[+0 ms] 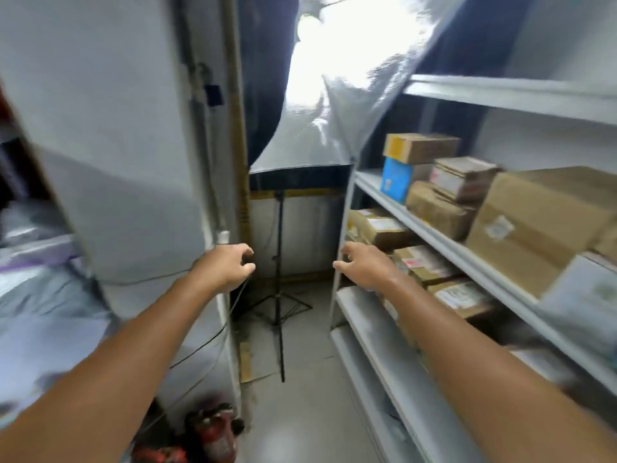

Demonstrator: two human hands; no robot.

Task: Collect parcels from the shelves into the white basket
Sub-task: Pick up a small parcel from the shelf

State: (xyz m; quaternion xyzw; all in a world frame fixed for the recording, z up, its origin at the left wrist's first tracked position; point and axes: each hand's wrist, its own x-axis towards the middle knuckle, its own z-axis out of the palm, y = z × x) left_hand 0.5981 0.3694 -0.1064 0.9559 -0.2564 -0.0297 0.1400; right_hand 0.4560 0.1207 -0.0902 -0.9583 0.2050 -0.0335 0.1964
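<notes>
Parcel labels [499,227] blurred, unreadable; large box [541,222] cut off right.

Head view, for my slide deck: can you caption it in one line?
Empty left hand and right hand stretch down a narrow aisle beside white shelves of cardboard parcels.

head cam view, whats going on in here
A person stands in a narrow aisle with both bare arms stretched forward. The left hand and right hand hold nothing, fingers loosely curled. Cardboard parcels sit on the white shelves at the right, none in hand yet. The white basket is not in view. A light stand is ahead.
</notes>
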